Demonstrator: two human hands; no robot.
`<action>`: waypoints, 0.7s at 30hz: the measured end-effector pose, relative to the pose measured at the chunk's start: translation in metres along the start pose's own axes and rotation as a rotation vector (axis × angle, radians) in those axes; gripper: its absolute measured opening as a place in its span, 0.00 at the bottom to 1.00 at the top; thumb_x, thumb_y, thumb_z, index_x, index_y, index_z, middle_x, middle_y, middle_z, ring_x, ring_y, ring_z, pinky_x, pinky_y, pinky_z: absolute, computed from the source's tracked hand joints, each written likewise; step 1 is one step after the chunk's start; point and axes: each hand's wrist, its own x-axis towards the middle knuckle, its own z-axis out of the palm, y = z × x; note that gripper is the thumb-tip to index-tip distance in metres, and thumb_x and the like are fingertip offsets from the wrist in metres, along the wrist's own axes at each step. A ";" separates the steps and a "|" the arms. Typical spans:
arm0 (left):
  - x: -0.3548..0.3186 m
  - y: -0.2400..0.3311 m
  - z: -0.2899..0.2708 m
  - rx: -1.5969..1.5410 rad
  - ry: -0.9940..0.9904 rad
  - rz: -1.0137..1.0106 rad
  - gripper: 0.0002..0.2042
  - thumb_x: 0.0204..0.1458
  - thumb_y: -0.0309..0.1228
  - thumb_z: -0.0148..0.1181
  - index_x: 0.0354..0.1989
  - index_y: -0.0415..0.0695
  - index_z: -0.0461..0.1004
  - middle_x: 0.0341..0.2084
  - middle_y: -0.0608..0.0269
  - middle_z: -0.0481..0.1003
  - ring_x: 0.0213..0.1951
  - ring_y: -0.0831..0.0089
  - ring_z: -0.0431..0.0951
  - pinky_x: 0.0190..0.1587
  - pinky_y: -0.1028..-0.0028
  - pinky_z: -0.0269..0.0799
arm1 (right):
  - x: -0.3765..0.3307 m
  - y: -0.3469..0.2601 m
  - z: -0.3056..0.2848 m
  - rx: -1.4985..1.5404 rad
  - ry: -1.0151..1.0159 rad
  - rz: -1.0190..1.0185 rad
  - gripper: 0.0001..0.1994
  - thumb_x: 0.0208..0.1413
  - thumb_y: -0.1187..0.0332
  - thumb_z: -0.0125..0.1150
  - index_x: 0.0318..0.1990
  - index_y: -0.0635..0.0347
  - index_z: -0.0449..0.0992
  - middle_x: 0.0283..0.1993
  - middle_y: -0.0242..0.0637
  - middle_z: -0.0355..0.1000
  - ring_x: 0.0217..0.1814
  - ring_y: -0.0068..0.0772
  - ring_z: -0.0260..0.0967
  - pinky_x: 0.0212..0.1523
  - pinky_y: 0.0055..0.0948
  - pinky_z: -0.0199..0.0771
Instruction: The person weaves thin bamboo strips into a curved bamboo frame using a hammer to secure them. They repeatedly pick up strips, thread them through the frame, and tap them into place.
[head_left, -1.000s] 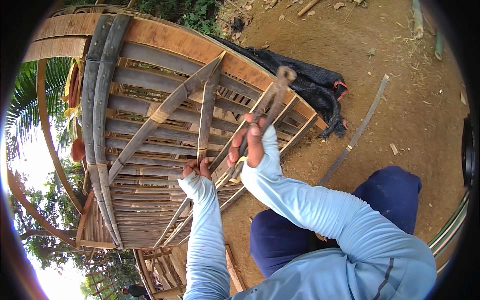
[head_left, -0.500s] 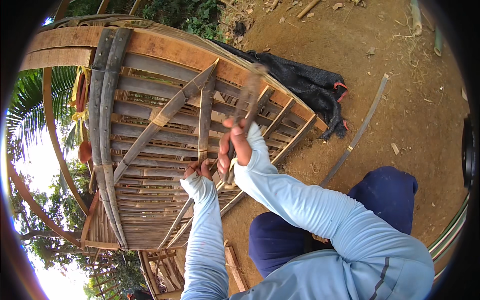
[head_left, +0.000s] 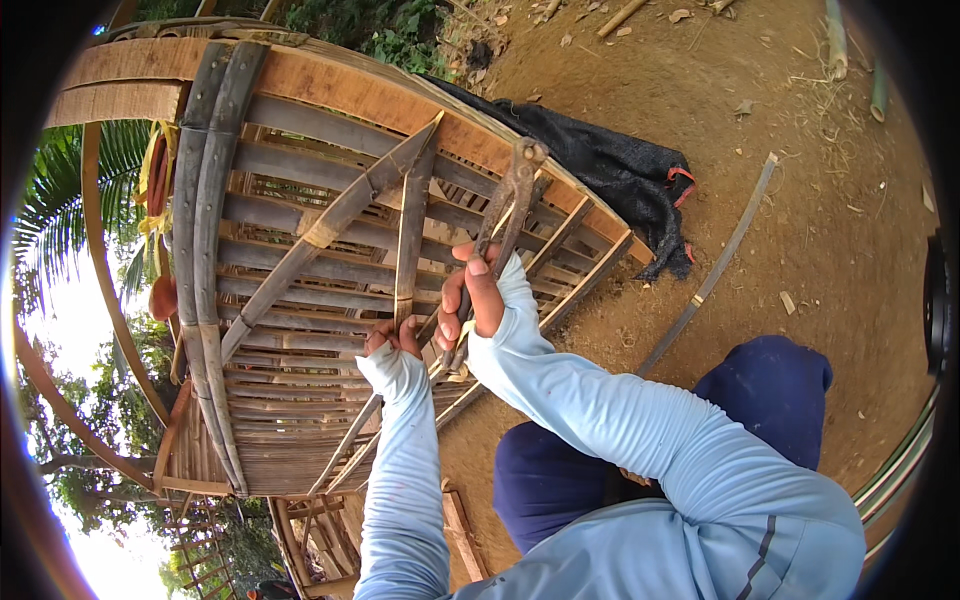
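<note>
Rusty pincers (head_left: 516, 182) are in my right hand (head_left: 474, 296), its fingers wrapped round the two handles and the jaw end pointing away from me. Just left of it, my left hand (head_left: 394, 341) is closed on the near end of a split bamboo strip (head_left: 412, 235). That strip lies over the dark bamboo slats (head_left: 290, 215) of a slatted panel and meets a longer slanting bamboo brace (head_left: 330, 225) near the wooden edge beam (head_left: 340, 90). The jaws hang over the slats close to this beam; whether they touch anything cannot be told.
Two upright bamboo poles (head_left: 205, 270) cross the panel's left side. Black netting (head_left: 600, 160) with red edging lies beyond the beam. On the brown dirt at right rests a long bamboo strip (head_left: 715, 270). My bent knees (head_left: 765, 390) in dark blue are below.
The pincers were blurred by motion and now show sharply, jaws still pointing away from me. Both hands keep nearly the same places. The view has shifted slightly.
</note>
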 end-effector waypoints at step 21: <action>0.000 -0.001 0.000 -0.025 -0.026 -0.063 0.09 0.47 0.30 0.70 0.29 0.39 0.76 0.19 0.65 0.72 0.18 0.78 0.64 0.22 0.76 0.60 | -0.019 0.012 -0.003 -0.224 -0.165 -0.025 0.13 0.66 0.63 0.46 0.51 0.63 0.62 0.23 0.33 0.62 0.16 0.23 0.58 0.16 0.24 0.61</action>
